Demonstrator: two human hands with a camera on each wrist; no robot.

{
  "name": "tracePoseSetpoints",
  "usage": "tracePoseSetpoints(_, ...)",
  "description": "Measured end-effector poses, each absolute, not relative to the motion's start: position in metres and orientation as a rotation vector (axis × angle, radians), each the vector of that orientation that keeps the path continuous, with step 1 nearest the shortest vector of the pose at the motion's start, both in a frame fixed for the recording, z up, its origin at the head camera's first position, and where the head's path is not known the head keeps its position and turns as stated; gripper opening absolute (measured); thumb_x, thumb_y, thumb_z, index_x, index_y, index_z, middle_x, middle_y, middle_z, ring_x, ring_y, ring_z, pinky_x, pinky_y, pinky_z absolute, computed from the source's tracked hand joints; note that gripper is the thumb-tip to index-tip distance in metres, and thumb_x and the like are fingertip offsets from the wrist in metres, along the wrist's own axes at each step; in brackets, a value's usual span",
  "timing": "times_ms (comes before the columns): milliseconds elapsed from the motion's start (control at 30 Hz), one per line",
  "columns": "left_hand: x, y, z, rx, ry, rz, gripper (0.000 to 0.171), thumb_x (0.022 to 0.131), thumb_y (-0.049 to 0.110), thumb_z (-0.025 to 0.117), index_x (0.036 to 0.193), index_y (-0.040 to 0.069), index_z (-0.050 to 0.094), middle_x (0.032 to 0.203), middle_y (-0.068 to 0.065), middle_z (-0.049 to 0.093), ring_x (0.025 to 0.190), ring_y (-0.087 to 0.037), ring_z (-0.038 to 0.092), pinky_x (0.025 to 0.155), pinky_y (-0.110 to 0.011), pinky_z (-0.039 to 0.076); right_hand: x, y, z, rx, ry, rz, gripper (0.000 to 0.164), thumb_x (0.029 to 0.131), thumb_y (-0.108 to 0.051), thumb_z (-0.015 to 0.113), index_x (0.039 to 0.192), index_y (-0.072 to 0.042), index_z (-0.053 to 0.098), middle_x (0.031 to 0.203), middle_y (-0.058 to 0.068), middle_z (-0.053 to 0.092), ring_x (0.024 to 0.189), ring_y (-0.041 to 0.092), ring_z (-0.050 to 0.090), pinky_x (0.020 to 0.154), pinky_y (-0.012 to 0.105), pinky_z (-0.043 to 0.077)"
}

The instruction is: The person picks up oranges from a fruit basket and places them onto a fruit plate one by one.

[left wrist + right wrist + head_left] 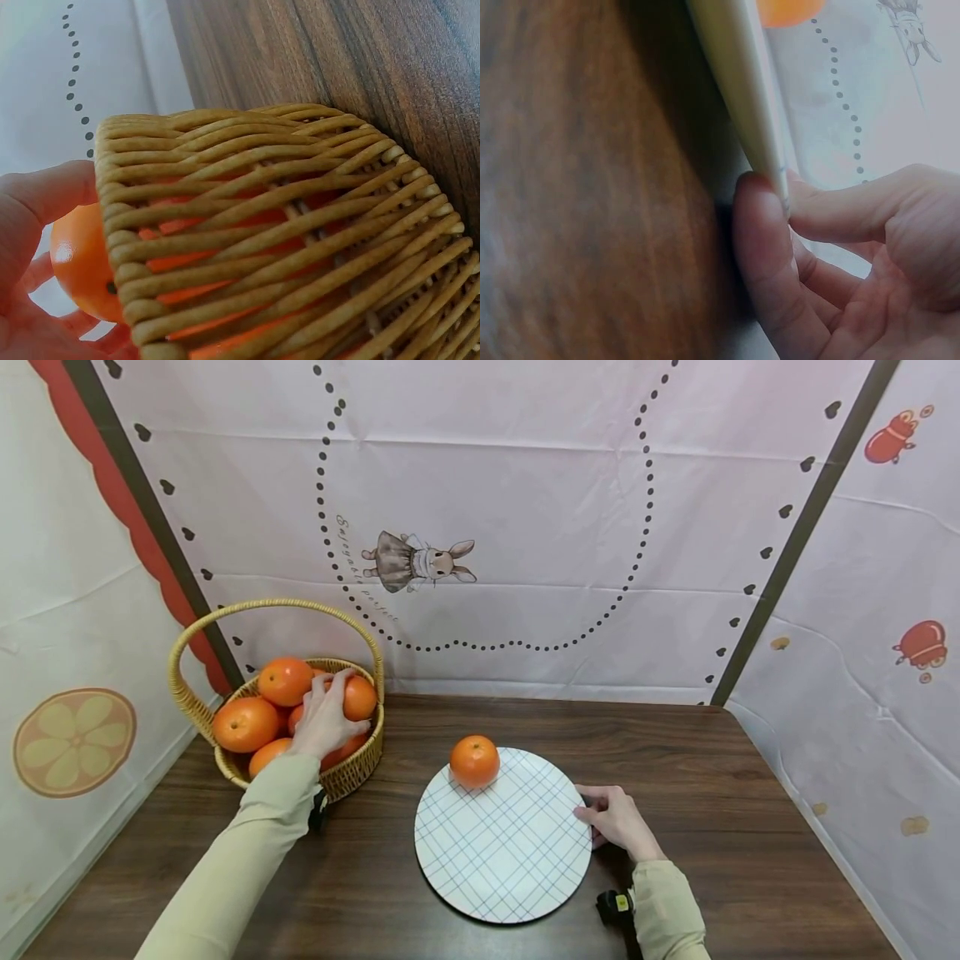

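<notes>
On the left stands a wicker basket [360,772] with a tall handle, holding several oranges [245,724]. My left hand [326,714] reaches in over its rim, fingers curled around one orange [360,697] at the right side. The left wrist view has that orange [79,259] partly behind the basket wall [247,217], with thumb and fingers about it. A round white plate [502,852] with a blue grid lies at the middle, and a single orange [475,762] sits near its upper left edge. My right hand [618,818] pinches the plate's right rim between thumb and fingers.
Dark wood table [712,793] lies under everything. A printed cloth [525,527] with a rabbit figure hangs behind it, and more cloth panels border both sides. The basket's handle [277,603] arches up behind the left hand.
</notes>
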State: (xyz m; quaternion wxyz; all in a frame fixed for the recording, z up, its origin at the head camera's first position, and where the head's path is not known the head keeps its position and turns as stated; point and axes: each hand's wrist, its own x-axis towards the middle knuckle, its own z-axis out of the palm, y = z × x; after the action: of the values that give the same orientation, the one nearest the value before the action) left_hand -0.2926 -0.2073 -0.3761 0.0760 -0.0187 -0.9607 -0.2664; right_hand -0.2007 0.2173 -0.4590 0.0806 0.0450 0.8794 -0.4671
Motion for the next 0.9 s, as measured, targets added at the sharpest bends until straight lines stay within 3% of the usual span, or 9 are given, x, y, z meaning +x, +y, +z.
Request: tracePoseSetpoints(900,-0.302,-0.205,-0.38,-0.014,-2.883,-0.83,0.085,0.084,0.014,0.073,0.154,0.013,0.027,0.154,-0.033,0.021,0.137,-0.057,0.027,0.098,-0.076,0.036,-0.201,0.218,-0.459,0.128,2.633,-1.396,0.041,0.094,-0.003,0.066,0.135,-0.003,0.063,0.076,0.012,0.059,0.057,0.017,0.061,0.052,0.033,0.057)
